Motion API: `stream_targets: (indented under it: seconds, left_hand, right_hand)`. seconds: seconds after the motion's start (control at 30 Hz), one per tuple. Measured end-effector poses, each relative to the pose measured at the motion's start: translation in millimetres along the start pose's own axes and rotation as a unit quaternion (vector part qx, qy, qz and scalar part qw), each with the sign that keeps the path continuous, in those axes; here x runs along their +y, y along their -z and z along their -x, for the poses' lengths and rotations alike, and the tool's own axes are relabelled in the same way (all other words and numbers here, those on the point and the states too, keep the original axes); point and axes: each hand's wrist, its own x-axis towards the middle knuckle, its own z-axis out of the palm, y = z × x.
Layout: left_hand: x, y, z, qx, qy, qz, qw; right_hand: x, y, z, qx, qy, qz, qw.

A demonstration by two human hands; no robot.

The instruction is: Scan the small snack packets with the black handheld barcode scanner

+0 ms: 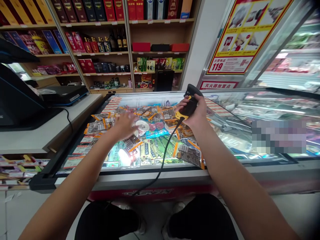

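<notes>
My right hand (199, 111) is closed around a black and yellow handheld barcode scanner (190, 104), lifted above the glass top of a chest freezer (112, 178). From its lower end a black cable (164, 154) runs down over the freezer's front edge. My left hand (124, 125) hovers over the packets, slightly blurred, with its fingers stretched out and nothing in them. Around both hands lie several orange-edged snack packets (188, 154). Between the hands are a round white item (142, 126) and a blue packet (157, 129). Green packaging (161, 146) shows nearer the front.
On the left, a counter (22, 140) carries a dark checkout machine (20, 96) and a flat black device (63, 95). Shelves (97, 23) with boxes and bottles stand behind the freezer. A glass-fronted case (282, 80) is at the right.
</notes>
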Motion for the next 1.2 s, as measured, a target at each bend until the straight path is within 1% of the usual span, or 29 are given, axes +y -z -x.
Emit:
stream_targets:
  seconds: [0.07,0.1,0.13,0.2,0.27,0.33,0.37,0.43,0.5,0.57,0.6,0.67,0.77,0.8,0.87,0.93,1.0,1.1,1.2]
  left_hand:
    - [19,-8,10,-0.1,-0.051,0.01,0.994]
    - [26,-12,16,-0.117,-0.053,-0.004,0.992]
    - [29,-15,23,-0.122,-0.056,-0.021,0.991]
    - [26,-18,37,-0.133,-0.066,-0.042,0.988]
    - [15,-15,48,-0.148,-0.076,-0.054,0.985]
    - [5,-8,55,-0.167,-0.063,-0.064,0.982]
    - [3,-5,56,-0.166,-0.055,-0.074,0.982]
    - [6,0,53,-0.143,-0.05,-0.095,0.984]
    - [17,0,40,-0.105,-0.059,-0.092,0.988]
    - [30,-3,17,-0.091,-0.054,-0.045,0.993]
    - [36,-5,1,-0.083,-0.041,-0.02,0.996]
    - [44,-8,-34,-0.056,0.012,0.017,0.998]
    - [44,-10,-87,0.013,0.104,0.067,0.992]
    - [42,-10,-102,0.023,0.133,0.088,0.987]
    - [35,-12,-124,0.011,0.201,0.126,0.971]
    - [27,-16,-137,-0.002,0.244,0.148,0.958]
    - [19,-21,-142,0.001,0.268,0.166,0.949]
    - [9,-27,-143,0.039,0.287,0.207,0.934]
    - [3,-24,-139,0.084,0.288,0.278,0.913]
  right_hand:
    - [-4,5,-2,-0.009,0.018,-0.064,0.998]
    - [-6,7,-3,-0.011,0.026,-0.09,0.996]
    - [-9,9,-4,-0.012,0.032,-0.111,0.993]
    - [-15,12,-4,-0.014,0.046,-0.133,0.99]
    - [-23,14,-2,-0.014,0.066,-0.138,0.988]
    - [-30,14,1,-0.018,0.089,-0.153,0.984]
    - [-33,13,3,-0.025,0.093,-0.169,0.981]
    - [-36,12,7,-0.041,0.091,-0.206,0.973]
    - [-35,10,8,-0.047,0.084,-0.228,0.969]
    - [-31,8,7,-0.041,0.073,-0.226,0.97]
    - [-28,8,6,-0.039,0.069,-0.217,0.973]
    - [-23,7,4,-0.034,0.055,-0.172,0.983]
    - [-14,4,1,-0.023,0.03,-0.073,0.997]
    - [-10,3,0,-0.024,0.02,-0.051,0.998]
    - [-4,0,0,-0.039,0.0,-0.035,0.999]
    - [2,-2,0,-0.071,-0.018,-0.04,0.997]
    - [6,-3,2,-0.111,-0.037,-0.042,0.992]
    - [11,-4,4,-0.152,-0.064,-0.026,0.986]
    - [15,-6,7,-0.157,-0.083,0.004,0.984]
